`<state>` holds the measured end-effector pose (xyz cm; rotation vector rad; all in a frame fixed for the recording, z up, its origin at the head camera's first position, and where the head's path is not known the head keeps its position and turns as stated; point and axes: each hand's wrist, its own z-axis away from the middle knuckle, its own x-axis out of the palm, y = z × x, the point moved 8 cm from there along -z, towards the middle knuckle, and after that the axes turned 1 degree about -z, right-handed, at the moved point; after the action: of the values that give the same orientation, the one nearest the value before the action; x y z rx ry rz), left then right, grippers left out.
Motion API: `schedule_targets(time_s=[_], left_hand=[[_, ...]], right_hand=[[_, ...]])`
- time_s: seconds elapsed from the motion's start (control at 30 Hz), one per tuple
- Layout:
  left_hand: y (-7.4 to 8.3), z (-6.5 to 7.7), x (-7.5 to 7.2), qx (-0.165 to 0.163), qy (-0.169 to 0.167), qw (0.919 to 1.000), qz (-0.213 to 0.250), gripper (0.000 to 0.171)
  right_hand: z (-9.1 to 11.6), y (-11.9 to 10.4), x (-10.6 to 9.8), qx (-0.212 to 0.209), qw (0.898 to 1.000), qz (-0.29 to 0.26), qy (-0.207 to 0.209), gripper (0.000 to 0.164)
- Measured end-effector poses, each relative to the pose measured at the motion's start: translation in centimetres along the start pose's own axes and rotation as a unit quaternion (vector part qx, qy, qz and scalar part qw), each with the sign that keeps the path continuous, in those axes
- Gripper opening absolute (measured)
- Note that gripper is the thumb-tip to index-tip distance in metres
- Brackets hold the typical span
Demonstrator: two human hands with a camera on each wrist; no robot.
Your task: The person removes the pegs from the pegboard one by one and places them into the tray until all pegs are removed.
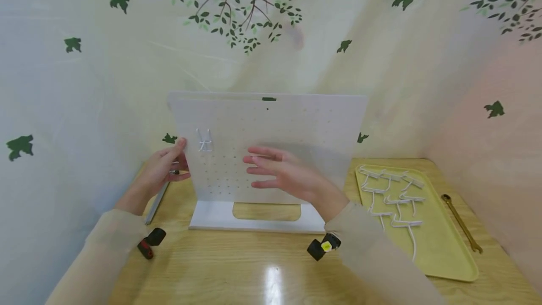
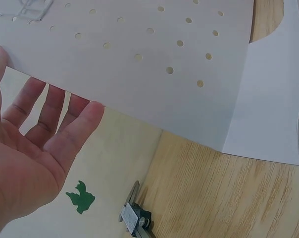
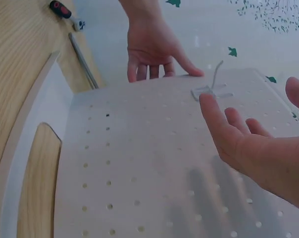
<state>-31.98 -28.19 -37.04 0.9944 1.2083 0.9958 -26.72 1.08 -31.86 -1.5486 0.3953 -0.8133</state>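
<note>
A white pegboard stands upright on its white base. My left hand holds its left edge, thumb on the front face and fingers behind; the left wrist view shows those fingers along the edge. One white wire hook sits on the board's upper left, its prongs sticking out. In front of the board's middle is my right hand, fingers spread and holding nothing. From the right wrist view, its fingertips overlap the hook.
At right, a yellow tray bears several white hooks. A combination wrench lies beyond its right rim. Left of the board lie a digital caliper and a tool with a red-and-black handle. A leaf-patterned curtain hangs behind.
</note>
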Motion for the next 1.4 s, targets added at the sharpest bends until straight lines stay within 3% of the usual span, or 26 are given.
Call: schedule_targets(time_s=[0.23, 0.37, 0.53, 0.67, 1.0, 1.27, 1.4], left_hand=[[0.0, 0.1, 0.0, 0.0, 0.002, 1.0, 0.0, 0.072], [-0.1, 0.4, 0.0, -0.007, 0.002, 1.0, 0.002, 0.073], [-0.1, 0.3, 0.2, -0.006, 0.0, 1.0, 0.004, 0.073], [0.1, -0.2, 0.3, 0.001, -0.006, 0.9999, 0.011, 0.07], [0.1, 0.1, 0.2, 0.0, -0.011, 0.9999, 0.007, 0.069], [0.2, 0.1, 0.1, 0.004, -0.012, 0.9999, -0.001, 0.068], [0.3, 0.0, 0.1, 0.005, -0.012, 0.9999, -0.002, 0.069]], right_hand=[[-3.7, 1.9, 2.6, 0.056, 0.99, -0.133, -0.003, 0.053], [-5.4, 2.7, 3.9, 0.08, 0.983, -0.168, 0.006, 0.051], [-7.5, 3.0, 5.0, 0.081, 0.982, -0.169, 0.009, 0.048], [-9.0, 2.9, 4.9, 0.074, 0.981, -0.175, 0.036, 0.036], [-10.7, 3.0, 5.5, 0.094, 0.978, -0.181, 0.048, 0.013], [-11.4, 2.7, 5.3, 0.094, 0.976, -0.173, 0.094, 0.029], [-11.4, 2.6, 5.2, 0.097, 0.974, -0.173, 0.108, 0.029]])
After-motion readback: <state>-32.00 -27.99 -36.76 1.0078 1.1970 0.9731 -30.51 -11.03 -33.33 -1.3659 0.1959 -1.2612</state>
